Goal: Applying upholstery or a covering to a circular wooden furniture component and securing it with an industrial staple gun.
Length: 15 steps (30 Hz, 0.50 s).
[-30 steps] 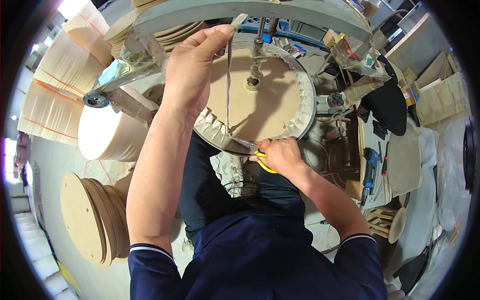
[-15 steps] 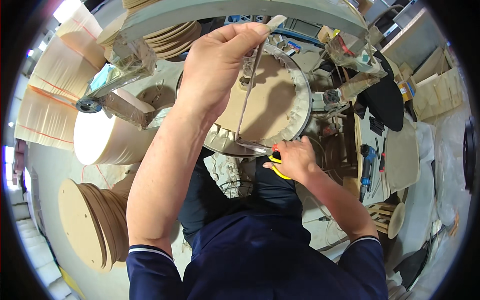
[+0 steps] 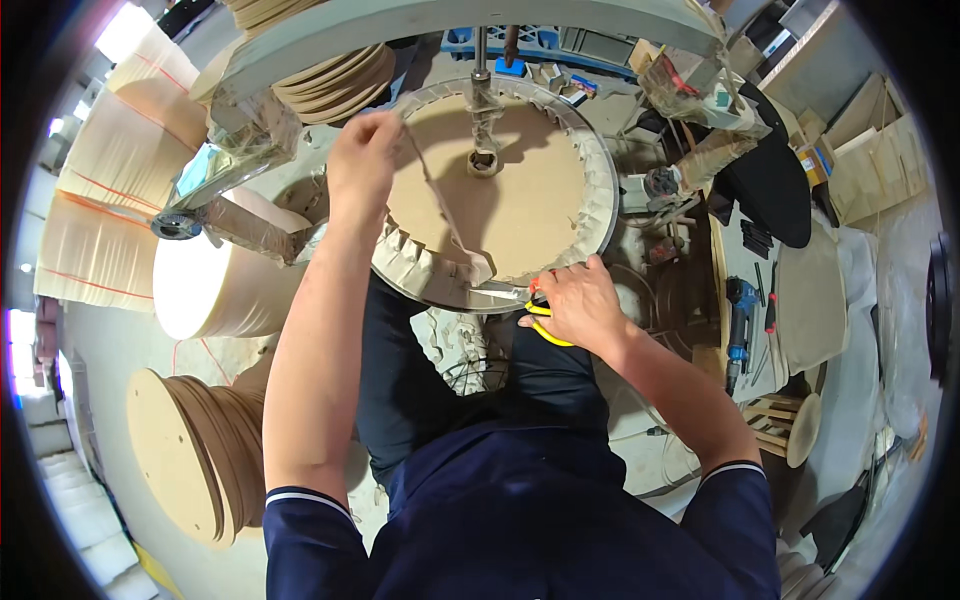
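Note:
In front of me lies a round tan board (image 3: 535, 190) with pale gathered fabric (image 3: 415, 262) folded over its rim, set inside a round metal ring (image 3: 612, 215). My left hand (image 3: 362, 165) is closed, pinching the upper end of a narrow fabric strip (image 3: 432, 180) over the board's left side. The strip slants down to the near edge, where it meets the gathered fabric. At that near edge my right hand (image 3: 582, 305) grips scissors (image 3: 548, 330) with yellow and red handles. Their silver blades point left at the fabric; whether they are cutting into it I cannot tell.
A metal crossbeam (image 3: 440, 32) and a vertical rod (image 3: 481, 55) stand above the board, with wrapped side arms. Stacked round boards (image 3: 170, 450) and large pale rolls (image 3: 120, 200) are at left. A blue power tool (image 3: 738, 325) lies on the right-hand table.
My left hand has moved down and left with the strip, which now slants instead of hanging nearly upright. My right hand and the scissors have shifted slightly left.

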Motion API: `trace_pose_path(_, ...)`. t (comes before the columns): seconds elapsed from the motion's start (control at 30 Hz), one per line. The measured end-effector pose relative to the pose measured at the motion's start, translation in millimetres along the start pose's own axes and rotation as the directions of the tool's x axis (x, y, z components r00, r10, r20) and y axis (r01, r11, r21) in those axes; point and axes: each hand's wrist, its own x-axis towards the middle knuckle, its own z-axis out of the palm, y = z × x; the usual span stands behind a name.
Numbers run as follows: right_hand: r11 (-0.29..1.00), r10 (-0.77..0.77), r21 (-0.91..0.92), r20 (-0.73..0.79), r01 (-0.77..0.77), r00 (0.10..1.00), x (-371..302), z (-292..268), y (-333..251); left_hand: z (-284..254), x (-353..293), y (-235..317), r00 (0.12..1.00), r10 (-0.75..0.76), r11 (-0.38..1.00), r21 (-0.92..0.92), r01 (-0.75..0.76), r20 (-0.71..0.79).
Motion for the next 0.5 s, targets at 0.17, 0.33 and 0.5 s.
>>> trace_pose_path(0.17,0.998,0.05,-0.042,0.013,-0.05,0.999,-7.9,4.4,4.6,-24.6,-42.7,-75.2,0.941,0.262,0.822,0.461,-0.335,0.216)
trace_pose_path(0.33,1.0,0.02,-0.012,-0.031,-0.021,0.999,-5.1,3.5,0.2,-27.0,-85.9,-100.0,0.778,0.198,0.627,0.533,-0.568,0.596)
trace_pose_path(0.5,0.999,0.031,-0.025,-0.01,-0.031,0.999,-2.2,6.4,-1.5,-20.0,-79.2,-106.3,0.799,0.069,0.71,0.534,-0.46,0.597)
